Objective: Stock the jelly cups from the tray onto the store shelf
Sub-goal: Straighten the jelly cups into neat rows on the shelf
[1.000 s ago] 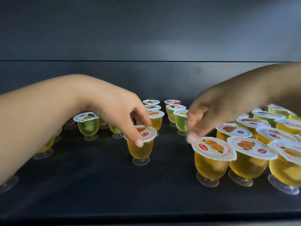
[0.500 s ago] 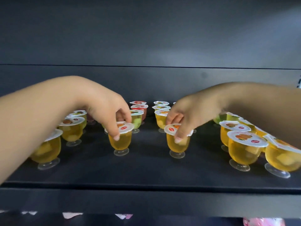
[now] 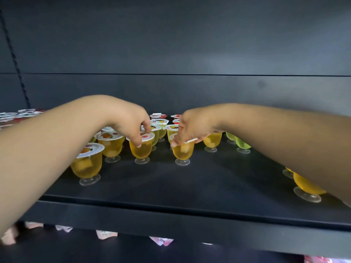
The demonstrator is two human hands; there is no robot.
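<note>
Left hand [image 3: 131, 124] pinches one jelly cup [image 3: 141, 149] by its lid rim, right hand [image 3: 191, 128] another [image 3: 182, 149], both standing on the shelf [image 3: 190, 186]. Light, top-heavy on narrow feet; rim grip safest.

single head-worn view, facing forward and slightly down, close over the dark shelf [image 3: 171, 188], both forearms reaching in

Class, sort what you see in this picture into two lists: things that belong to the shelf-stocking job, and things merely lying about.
Belongs to the job:
left hand
right hand
left held cup
right held cup
jelly cups already standing
shelf

Lying about:
pink packets below the shelf
</note>
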